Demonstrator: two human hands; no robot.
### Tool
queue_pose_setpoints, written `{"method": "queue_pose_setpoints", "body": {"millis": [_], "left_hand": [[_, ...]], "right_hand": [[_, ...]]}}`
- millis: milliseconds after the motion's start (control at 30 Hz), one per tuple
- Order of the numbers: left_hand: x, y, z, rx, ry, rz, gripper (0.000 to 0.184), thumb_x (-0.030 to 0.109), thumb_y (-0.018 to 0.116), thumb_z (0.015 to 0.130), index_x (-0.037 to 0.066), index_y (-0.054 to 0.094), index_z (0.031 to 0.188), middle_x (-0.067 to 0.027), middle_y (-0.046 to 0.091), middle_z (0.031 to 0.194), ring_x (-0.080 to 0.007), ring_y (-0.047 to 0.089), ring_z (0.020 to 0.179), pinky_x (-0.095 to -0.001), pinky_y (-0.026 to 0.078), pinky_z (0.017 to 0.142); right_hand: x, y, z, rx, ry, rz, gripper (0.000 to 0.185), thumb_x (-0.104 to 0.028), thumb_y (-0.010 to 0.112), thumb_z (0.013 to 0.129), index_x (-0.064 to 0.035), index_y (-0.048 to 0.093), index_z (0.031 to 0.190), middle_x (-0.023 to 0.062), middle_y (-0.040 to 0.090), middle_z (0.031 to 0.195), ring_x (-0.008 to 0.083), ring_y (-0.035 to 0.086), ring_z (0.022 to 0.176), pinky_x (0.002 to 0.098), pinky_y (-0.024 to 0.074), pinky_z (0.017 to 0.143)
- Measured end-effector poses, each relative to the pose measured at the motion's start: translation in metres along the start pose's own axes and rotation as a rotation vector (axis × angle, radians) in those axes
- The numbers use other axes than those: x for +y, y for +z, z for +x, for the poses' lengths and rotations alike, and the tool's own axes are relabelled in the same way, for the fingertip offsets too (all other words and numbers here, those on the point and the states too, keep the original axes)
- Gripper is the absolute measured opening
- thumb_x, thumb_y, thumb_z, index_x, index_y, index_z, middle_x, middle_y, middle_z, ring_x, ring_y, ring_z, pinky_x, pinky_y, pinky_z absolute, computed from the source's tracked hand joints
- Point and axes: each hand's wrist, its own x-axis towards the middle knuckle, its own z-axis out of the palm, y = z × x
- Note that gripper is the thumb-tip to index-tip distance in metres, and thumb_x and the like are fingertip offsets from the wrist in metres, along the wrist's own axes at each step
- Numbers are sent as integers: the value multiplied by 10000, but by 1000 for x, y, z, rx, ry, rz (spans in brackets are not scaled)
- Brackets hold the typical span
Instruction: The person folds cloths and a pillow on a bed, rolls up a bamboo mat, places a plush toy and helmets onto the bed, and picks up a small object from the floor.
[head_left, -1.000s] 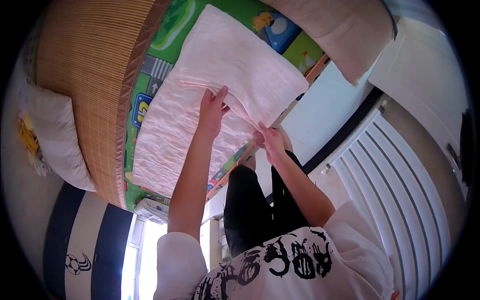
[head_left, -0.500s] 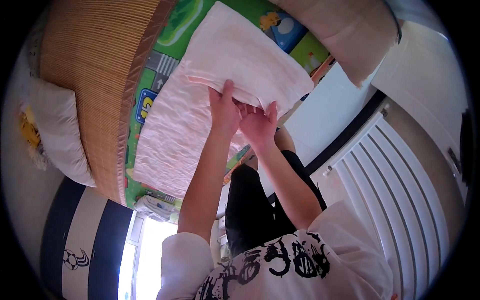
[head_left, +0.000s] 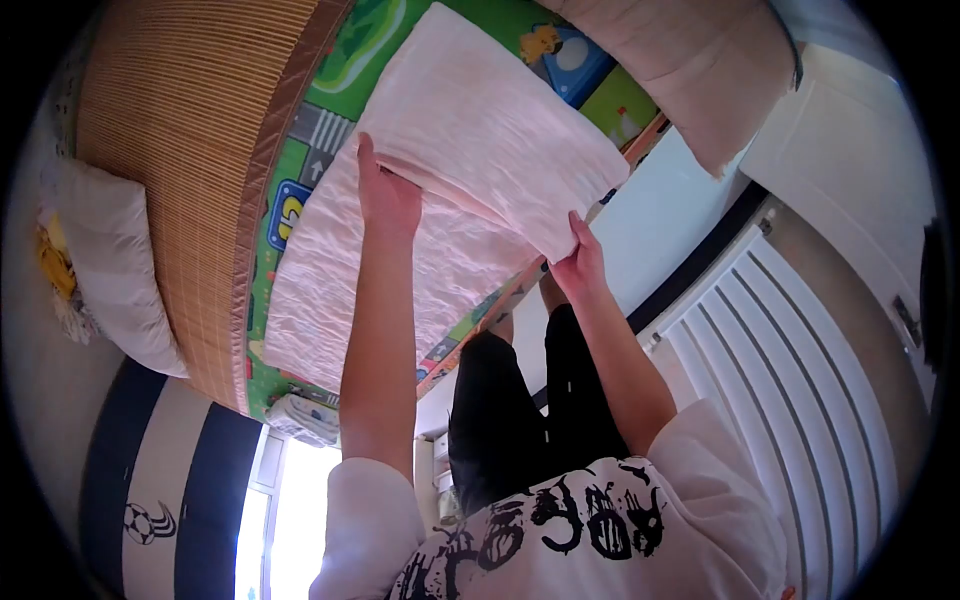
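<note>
Gripping the folded flap of a pale pink crinkled cloth (head_left: pixel 480 120) mid-frame, left hand (head_left: pixel 390 195) at one end, right hand (head_left: pixel 580 262) pinching its corner.

Road-printed green mat (head_left: pixel 345 65) under the pink cloth (head_left: pixel 480 110), alongside a brown-edged woven mat (head_left: pixel 190 130)

The blanket (head_left: pixel 490 110) was pale pink. Under it, the play mat (head_left: pixel 335 90) was bright green with grey roads, white crossing stripes and a blue sign marked in yellow. The woven mat (head_left: pixel 190 130) was golden tan with fine ribbed lines and a brown border (head_left: pixel 283 110). One pillow (head_left: pixel 120 260) was silvery grey, the other (head_left: pixel 700 80) beige. The shirt (head_left: pixel 700 520) was white with black lettering, the trousers (head_left: pixel 495 410) black, the radiator (head_left: pixel 790 390) white. Navy and off-white bands (head_left: pixel 165 470) carried a black-and-white football.
</note>
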Motion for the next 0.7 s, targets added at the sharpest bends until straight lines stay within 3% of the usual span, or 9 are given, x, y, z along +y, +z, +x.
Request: {"method": "queue_pose_setpoints", "body": {"millis": [133,233,400,533,633,700], "left_hand": [[8,-6,24,42,116,208,529,400,538,1059,37,449,1433,-121,520,1465,-275,533,1312,-422,427,1111],[15,6,8,172,187,188,531,403,516,1068,26,441,1434,-127,540,1444,-276,539,1312,-408,441,1104],[16,-28,4,215,165,257,567,454,450,1081,48,413,1476,-121,514,1481,-288,510,1349,-432,434,1114],[13,-50,13,197,102,263,601,478,420,1084,59,373,1513,-137,482,1510,-293,481,1376,-430,412,1126],[22,-36,6,298,153,384,621,477,413,1086,62,337,1541,-140,443,1546,-297,467,1388,-416,399,1133],[23,-32,5,316,222,396,577,425,432,1088,58,354,1526,-142,459,1525,-299,476,1372,-418,406,1119]], "right_hand": [[-4,-11,-10,-19,-79,-133,378,-144,614,1014,-11,505,1350,107,623,1311,235,592,1249,406,478,1090],[-2,-12,-25,-13,-168,-290,302,-118,616,1016,-45,534,1297,58,656,1207,143,636,1116,319,536,958],[16,-27,-41,-13,-183,-443,267,-81,618,1011,-14,563,1264,62,680,1158,166,646,1079,309,504,961],[29,-66,-21,-56,-2,-534,277,-103,648,1000,-12,563,1248,71,688,1122,166,653,1030,315,509,914],[33,-52,-18,81,-8,-679,310,-114,676,973,-8,558,1239,58,675,1016,175,642,948,320,512,871],[25,-35,-27,152,-22,-810,332,-125,690,949,-5,549,1225,72,651,1053,171,624,944,322,513,856]]}}
